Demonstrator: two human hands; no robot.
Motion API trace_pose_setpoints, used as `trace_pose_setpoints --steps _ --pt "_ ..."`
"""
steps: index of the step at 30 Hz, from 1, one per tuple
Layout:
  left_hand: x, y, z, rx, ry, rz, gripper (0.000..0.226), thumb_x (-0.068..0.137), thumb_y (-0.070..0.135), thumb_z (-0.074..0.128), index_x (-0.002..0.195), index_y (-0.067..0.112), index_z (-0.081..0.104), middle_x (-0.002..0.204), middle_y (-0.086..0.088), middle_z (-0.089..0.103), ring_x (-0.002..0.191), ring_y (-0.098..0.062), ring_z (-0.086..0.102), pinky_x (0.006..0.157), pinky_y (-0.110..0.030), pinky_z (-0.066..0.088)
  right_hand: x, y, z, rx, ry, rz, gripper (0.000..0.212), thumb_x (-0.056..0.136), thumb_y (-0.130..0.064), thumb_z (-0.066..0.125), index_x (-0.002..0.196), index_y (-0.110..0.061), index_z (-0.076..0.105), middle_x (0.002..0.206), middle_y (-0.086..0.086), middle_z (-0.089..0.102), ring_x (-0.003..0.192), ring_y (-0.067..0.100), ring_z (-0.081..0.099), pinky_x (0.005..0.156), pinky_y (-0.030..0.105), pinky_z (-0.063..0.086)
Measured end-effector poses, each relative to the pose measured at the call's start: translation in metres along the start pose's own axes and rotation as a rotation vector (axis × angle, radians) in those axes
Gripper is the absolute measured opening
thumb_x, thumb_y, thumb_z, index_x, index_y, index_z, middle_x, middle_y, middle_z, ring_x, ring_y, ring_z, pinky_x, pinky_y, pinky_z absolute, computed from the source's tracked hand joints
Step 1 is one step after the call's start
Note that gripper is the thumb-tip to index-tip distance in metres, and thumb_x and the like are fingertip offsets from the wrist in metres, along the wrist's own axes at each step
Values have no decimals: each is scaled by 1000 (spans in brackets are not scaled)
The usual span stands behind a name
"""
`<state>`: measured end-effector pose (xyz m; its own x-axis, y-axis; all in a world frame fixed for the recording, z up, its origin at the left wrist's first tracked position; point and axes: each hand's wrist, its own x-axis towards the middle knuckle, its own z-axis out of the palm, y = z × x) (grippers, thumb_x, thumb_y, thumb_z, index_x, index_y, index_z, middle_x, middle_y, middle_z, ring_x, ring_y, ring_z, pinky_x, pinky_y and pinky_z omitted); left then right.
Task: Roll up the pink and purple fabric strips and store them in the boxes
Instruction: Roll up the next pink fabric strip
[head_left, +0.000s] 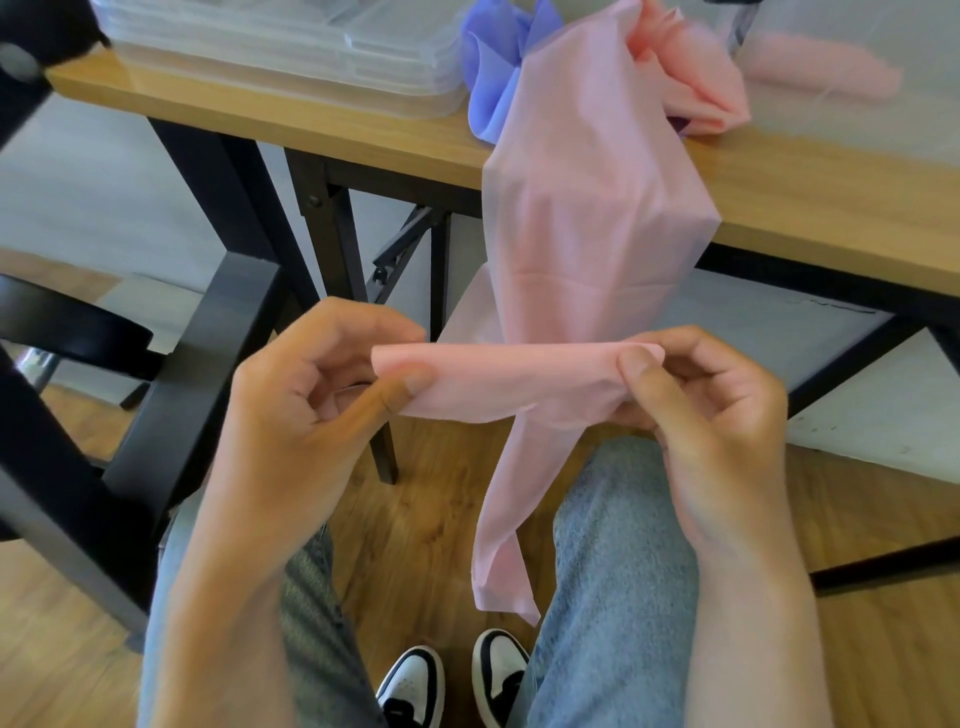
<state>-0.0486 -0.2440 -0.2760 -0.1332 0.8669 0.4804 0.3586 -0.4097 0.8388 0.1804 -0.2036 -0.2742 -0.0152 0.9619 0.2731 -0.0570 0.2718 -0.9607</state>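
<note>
Head view looks down on a seated person holding a pink strip (519, 374) over the lap, in front of the table's near edge. The left hand (322, 395) pinches one end of a flattened fold between thumb and fingers, and the right hand (696, 395) pinches the other end, thumb on top. Holding both ends this way keeps the fold taut and level, which looks like the start of a roll.

The held fold's long axis runs side to side, left hand to right hand. From it the rest of the strip climbs up and away over the near edge of the tabletop (311, 119) to a loose pink heap near the far right corner, so it can feed down as rolling proceeds. A short tail hangs from the fold straight down between the knees, its end pointing at the floor.

A purple strip (493, 78) lies bunched beside the pink heap, touching clear boxes (280, 47) stacked toward the left, not yet filled as far as can be seen.
</note>
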Motion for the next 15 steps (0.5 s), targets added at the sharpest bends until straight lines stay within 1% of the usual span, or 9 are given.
trace_pose_setpoints --steps 2,3,4,5,7,9,11,12,15 --pt "-1 0 -1 -63 -26 -2 33 84 18 71 115 23 63 102 4 75 96 -5 73 70 -13 58 1 1 1 56 32 33 15 81 -22 70 93 -15 75 76 -3 73 75 13 70 60 27 59" --pt "-1 -1 -1 -70 -39 6 34 83 16 72 115 23 63 106 4 75 101 -10 73 73 -18 60 2 1 1 76 41 43 16 79 -21 71 94 -19 76 74 -3 71 73 12 69 59 27 58" --pt "-1 -2 -2 -60 -46 18 34 83 14 72 115 23 65 109 5 74 103 -12 73 75 -20 61 3 2 1 90 46 49 17 78 -22 72 94 -23 78 72 -4 70 70 11 68 57 27 57" --pt "-1 -2 -3 -45 -49 25 33 82 13 72 114 23 66 110 6 73 102 -12 73 75 -18 60 3 2 0 99 47 53 17 77 -23 73 92 -26 80 71 -5 69 69 10 67 57 26 57" --pt "-1 -2 -3 -24 -41 27 32 82 13 73 112 23 67 110 8 73 97 -7 73 71 -10 56 3 3 -3 103 26 59 14 73 -29 75 85 -28 81 72 -5 72 68 10 67 57 24 56" --pt "-1 -2 -4 -8 -19 31 30 83 14 72 111 23 67 111 9 73 94 -4 72 69 -6 53 2 2 -8 112 -57 65 17 69 -29 76 85 -28 82 77 -3 75 72 11 71 60 22 57" --pt "-1 -4 -5 -3 4 19 27 85 16 70 110 24 67 109 11 72 97 -6 72 74 -9 55 0 1 -11 116 -143 59 25 64 -22 78 88 -27 82 84 -1 78 79 11 73 65 20 58" --pt "-1 -4 -5 1 9 9 25 86 16 69 110 24 68 108 11 72 99 -8 71 77 -11 55 0 0 -12 105 -162 50 27 64 -18 79 90 -27 82 85 -1 78 81 10 73 67 19 58" --pt "0 -6 -4 21 -3 -4 23 87 15 68 108 23 68 102 10 73 99 -10 71 78 -13 56 -1 -1 -14 -12 -132 -4 21 72 -13 77 90 -23 81 86 -3 78 81 8 72 68 18 57"
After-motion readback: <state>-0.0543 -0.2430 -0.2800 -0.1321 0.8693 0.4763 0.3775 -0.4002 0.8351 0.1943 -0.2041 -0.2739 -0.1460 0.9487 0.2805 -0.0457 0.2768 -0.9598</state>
